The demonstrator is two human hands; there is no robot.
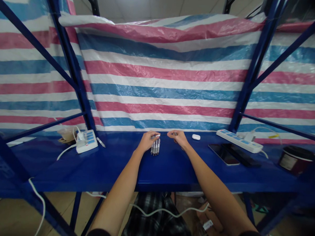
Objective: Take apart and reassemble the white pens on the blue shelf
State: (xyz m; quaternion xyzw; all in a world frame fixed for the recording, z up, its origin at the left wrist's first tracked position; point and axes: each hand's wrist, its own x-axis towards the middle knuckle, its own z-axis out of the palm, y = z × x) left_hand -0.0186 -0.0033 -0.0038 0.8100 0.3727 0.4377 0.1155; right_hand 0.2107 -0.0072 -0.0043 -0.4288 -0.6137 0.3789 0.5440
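Several white-and-grey pens (pixel 155 148) lie side by side on the blue shelf, their dark tips toward me. Just above them, my left hand (pixel 147 140) is closed on a pen (pixel 158 135), whose white end pokes out past the fingertips. My right hand (pixel 179 137) pinches a small dark piece at the same height, to the right of the pens. A thin dark rod, like a pen refill (pixel 165 134), spans the gap between both hands. Fingers cover most of what each hand holds.
Right of my hands are a white earbud case (pixel 196 137), a phone (pixel 223 154), a power strip (pixel 239 141) and a dark tub (pixel 295 159). Another power strip (pixel 87 141) and a single pen (pixel 100 142) lie left. Blue posts (pixel 71 57) and a striped sheet (pixel 162 72) enclose the shelf.
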